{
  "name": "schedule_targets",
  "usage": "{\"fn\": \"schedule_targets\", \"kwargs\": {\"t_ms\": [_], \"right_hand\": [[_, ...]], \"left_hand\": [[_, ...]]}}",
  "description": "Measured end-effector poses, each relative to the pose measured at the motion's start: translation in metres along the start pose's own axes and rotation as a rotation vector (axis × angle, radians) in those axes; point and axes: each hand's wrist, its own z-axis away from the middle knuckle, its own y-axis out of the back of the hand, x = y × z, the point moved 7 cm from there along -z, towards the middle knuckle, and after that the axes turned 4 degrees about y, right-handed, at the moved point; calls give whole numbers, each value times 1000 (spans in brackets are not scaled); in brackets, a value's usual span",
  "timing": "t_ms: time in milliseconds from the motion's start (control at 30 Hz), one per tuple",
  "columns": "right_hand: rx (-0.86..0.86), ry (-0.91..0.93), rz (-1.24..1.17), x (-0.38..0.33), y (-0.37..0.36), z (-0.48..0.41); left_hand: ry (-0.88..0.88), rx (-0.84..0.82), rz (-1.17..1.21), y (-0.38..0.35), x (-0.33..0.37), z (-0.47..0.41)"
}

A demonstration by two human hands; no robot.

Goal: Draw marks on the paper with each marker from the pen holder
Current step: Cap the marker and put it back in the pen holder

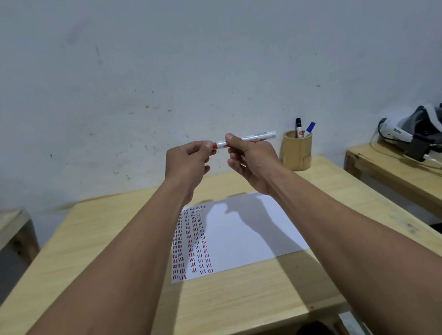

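Hands are holding the red marker level: right hand pinching its barrel, left hand closing on the cap end. Jerking could be flinging ink onto the paper at six o'clock.

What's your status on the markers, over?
Both hands on red marker, left hand at cap, right hand on barrel. Two markers in holder. Paper unobstructed.

The desk was pale, matt wood with visible grain, the paper smooth white, the pen holder looked like bamboo, and the marker glossy white plastic.
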Motion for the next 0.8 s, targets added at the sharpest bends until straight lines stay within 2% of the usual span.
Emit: {"fn": "schedule_targets", "kwargs": {"t_ms": [67, 133, 233, 300, 367, 500, 667, 800], "right_hand": [[38, -42, -64, 3, 0, -1], [157, -18, -69, 1, 3, 0], [258, 136, 137, -10, 12, -3], [234, 256, 439, -25, 10, 1], [190, 289, 646, -36, 10, 5], [122, 266, 866, -44, 23, 2], [108, 387, 1231, -70, 42, 2], [126, 390, 1280, -92, 65, -5]], "left_hand": [[-12, 20, 0, -2, 0, 0], [-34, 62, -21, -4, 1, 0], [-69, 119, -78, -10, 3, 1], [-82, 148, -93, -14, 6, 2], [-111, 168, -125, -16, 14, 1], [-238, 113, -289, -37, 41, 1], [-369, 38, -414, -72, 61, -3], [-379, -3, -411, -103, 64, -8]]}}
